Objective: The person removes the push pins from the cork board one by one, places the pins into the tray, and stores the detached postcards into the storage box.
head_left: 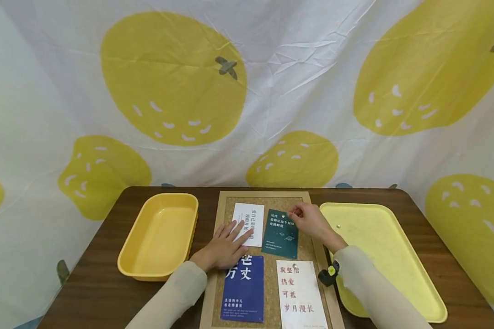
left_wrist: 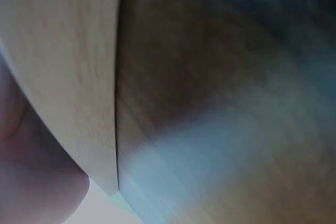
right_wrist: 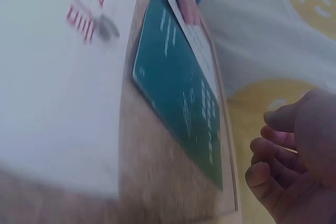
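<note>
The right-hand grip (head_left: 311, 222) hangs at the upper right corner of the green card (head_left: 279, 238), its fingers bent and the tips close together; I cannot tell whether something small is pinched between them, or whether they touch the paper. The green card lies just below and to the left of those fingertips, slightly tilted, with a silver pin (head_left: 283, 216) near the middle of its top edge, just beside the grip. The left-hand grip (head_left: 226, 247) is spread, fingers extended, and rests on the lower left part of the white card (head_left: 249, 213), which sits just left of the green card with its print turned sideways. Below the white card is the blue card (head_left: 243, 290), its top partly covered by the left hand. To the right of that lies the red-lettered card (head_left: 300, 301), a second pin (head_left: 295, 266) near its top edge and its lower end cut off by the head view. All 4 cards lie on a cork board (head_left: 270, 292) edged by a pale wooden frame (head_left: 267, 194). Left of the board stands a deep orange-yellow bin (head_left: 160, 233); right of it lies a pale yellow tray (head_left: 383, 260) with 1 small metallic piece (head_left: 338, 226) near its upper left corner. Everything sits on a dark wooden counter (head_left: 90, 288), before a white cloth (head_left: 288, 105) printed with yellow fruit.
</note>
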Demonstrator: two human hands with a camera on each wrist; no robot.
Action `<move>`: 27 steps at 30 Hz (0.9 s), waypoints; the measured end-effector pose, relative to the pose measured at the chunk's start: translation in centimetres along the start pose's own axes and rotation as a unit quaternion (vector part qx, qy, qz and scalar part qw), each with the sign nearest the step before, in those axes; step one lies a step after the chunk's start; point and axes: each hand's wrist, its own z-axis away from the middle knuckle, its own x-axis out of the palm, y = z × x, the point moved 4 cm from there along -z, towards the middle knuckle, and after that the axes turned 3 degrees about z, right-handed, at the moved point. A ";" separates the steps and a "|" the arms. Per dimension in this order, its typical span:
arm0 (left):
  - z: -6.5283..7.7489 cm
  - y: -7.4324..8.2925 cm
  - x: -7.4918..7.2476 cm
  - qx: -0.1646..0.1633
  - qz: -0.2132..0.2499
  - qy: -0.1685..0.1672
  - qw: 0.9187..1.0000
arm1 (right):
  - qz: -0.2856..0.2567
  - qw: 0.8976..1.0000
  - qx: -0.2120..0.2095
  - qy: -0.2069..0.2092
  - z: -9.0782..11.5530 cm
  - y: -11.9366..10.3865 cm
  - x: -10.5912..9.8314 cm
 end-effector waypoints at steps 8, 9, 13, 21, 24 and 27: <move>0.0 0.0 0.0 -0.003 0.000 -0.003 1.000 | -0.013 0.999 -0.010 -0.029 -0.8 -1.6 2.1; 0.0 0.0 0.0 -0.003 -0.001 -0.003 1.000 | -0.013 0.999 -0.011 -0.032 -0.9 -1.7 2.4; 0.1 0.0 0.0 -0.002 0.000 -0.004 1.000 | -0.013 0.999 -0.004 -0.048 -1.2 -2.4 3.5; 0.1 0.2 -0.2 0.002 0.004 0.000 1.000 | -0.023 0.998 -0.024 -0.055 -1.8 -3.6 4.8; 0.1 0.2 -0.2 0.001 0.003 0.000 1.000 | -0.024 0.998 -0.024 -0.054 -2.0 -3.7 5.2; 0.1 0.1 -0.3 0.000 0.002 0.000 1.000 | -0.026 0.998 -0.022 -0.055 -2.3 -3.9 5.5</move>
